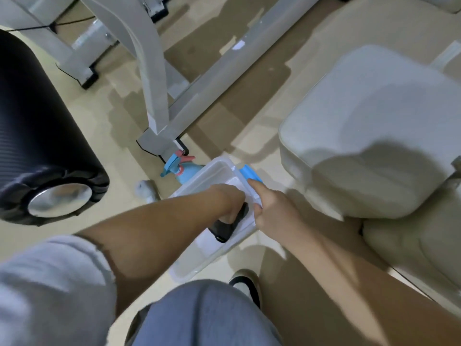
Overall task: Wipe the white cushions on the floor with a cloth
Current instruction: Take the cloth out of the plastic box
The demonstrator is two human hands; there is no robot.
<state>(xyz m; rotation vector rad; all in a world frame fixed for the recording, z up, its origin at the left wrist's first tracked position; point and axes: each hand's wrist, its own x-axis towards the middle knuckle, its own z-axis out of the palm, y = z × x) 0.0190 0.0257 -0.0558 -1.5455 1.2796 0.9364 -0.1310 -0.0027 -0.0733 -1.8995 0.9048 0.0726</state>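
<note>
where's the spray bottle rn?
Head view, centre: the blue spray bottle sits on the floor just behind the clear bin's far-left corner, by the grey frame's foot.

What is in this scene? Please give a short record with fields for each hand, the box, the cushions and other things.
left hand: inside the plastic box, gripping a black object
right hand: at the box's right rim, index finger straight; grip unclear
white cushions: on the floor, right of the box
spray bottle: blue, behind the box
black cylinder: far left
cloth: not clearly identifiable
</note>
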